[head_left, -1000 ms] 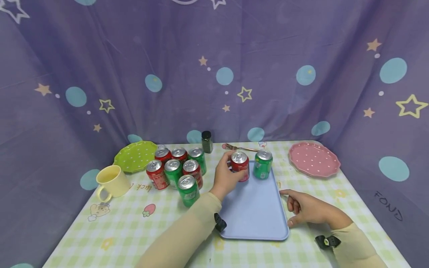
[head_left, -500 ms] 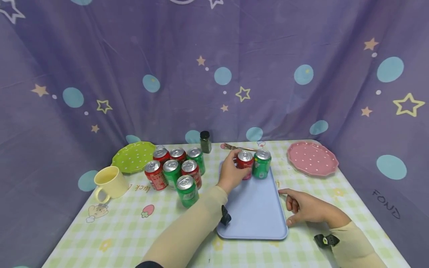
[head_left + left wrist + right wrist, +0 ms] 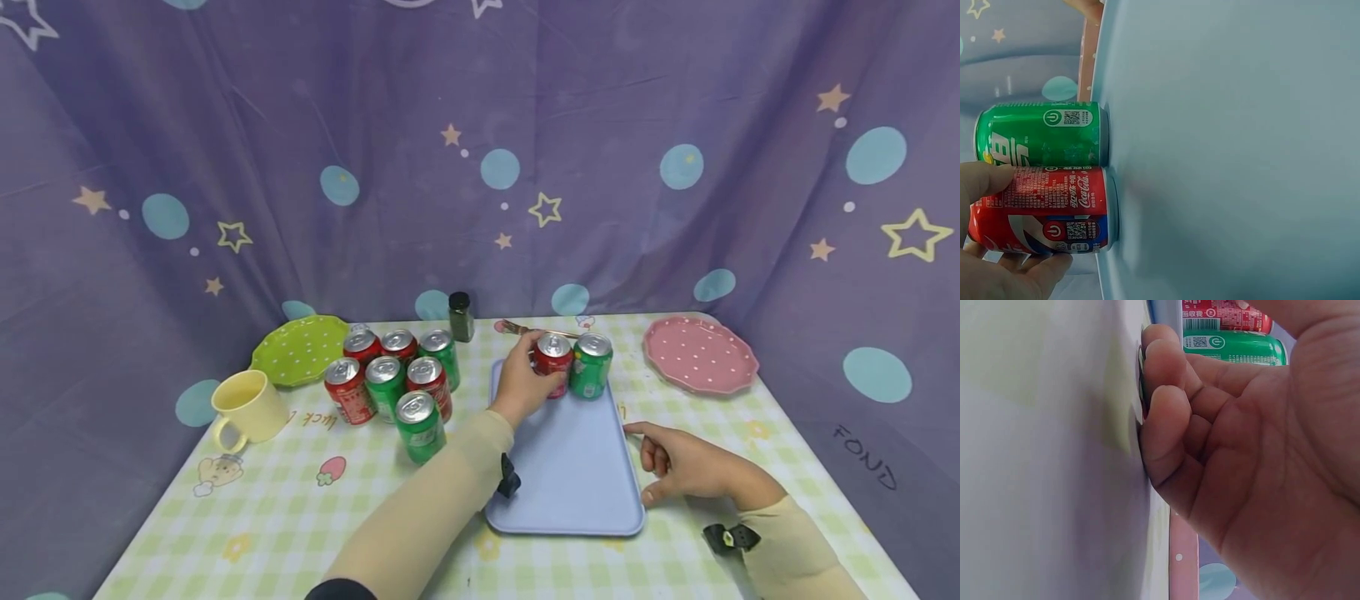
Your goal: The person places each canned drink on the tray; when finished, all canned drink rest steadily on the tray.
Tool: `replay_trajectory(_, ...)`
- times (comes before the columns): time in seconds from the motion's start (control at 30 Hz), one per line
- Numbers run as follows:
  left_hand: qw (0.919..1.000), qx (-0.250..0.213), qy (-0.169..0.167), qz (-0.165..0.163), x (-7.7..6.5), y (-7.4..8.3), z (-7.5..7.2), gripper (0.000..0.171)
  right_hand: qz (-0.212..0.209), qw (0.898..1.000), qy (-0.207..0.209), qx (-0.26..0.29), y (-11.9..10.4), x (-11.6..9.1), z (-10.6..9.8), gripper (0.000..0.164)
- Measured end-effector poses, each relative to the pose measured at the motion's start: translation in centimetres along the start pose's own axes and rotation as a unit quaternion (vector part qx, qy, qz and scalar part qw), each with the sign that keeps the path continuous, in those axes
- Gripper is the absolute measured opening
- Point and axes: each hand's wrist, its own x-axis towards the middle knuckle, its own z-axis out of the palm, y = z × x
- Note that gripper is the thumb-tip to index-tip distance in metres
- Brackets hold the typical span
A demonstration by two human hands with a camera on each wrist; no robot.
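My left hand (image 3: 525,385) grips a red Coca-Cola can (image 3: 553,367) standing upright on the far end of the blue tray (image 3: 573,475). In the left wrist view, thumb and fingers lie around the Coca-Cola can (image 3: 1041,215), whose side touches a green soda can (image 3: 1041,131). That green can (image 3: 591,367) stands upright at the tray's far right corner. Beside the tray's right edge, my right hand (image 3: 690,467) rests on the table, index fingertip and thumb at the rim, other fingers loosely curled. The right wrist view shows those fingers (image 3: 1169,419) against the tablecloth, holding nothing.
Several red and green cans (image 3: 386,387) stand grouped left of the tray. A yellow mug (image 3: 251,408) and green plate (image 3: 300,350) lie farther left. Behind are a dark-lidded spice jar (image 3: 461,318) and a fork (image 3: 540,331). A pink plate (image 3: 701,354) is at the right.
My left hand has moved the Coca-Cola can rightward along the tray's far end, closing the gap until it meets the green can. The right hand has stayed in place.
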Motion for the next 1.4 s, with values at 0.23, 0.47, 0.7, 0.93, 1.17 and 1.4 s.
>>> replay_trajectory(0.23,1.0000,0.003,0.000,0.005,0.0,0.0,0.1,0.076,0.001,1.000,0.001,0.000,0.0,0.0,0.0,0.100)
replay_trajectory(0.47,0.9999,0.012,-0.002,0.009,-0.7,0.4,-0.3,0.086,-0.006,1.000,0.002,0.008,-0.2,-0.1,0.0,0.100)
replay_trajectory(0.7,0.9938,0.070,0.008,0.086,-3.0,1.9,-2.8,0.083,-0.002,1.000,0.001,0.008,-0.2,-0.1,-0.1,0.099)
replay_trajectory(0.93,0.9801,0.088,0.015,0.177,-7.0,3.6,-7.7,0.075,-0.008,1.000,-0.001,0.008,-0.1,-0.1,-0.1,0.100)
replay_trajectory(1.17,0.9707,0.111,0.073,0.200,-10.2,1.7,-13.0,0.065,-0.010,1.000,-0.001,0.007,-0.1,-0.2,0.0,0.100)
replay_trajectory(1.4,0.9636,0.136,0.130,0.190,-12.2,-1.8,-16.9,0.073,-0.008,1.000,0.001,0.008,-0.1,-0.2,0.0,0.099)
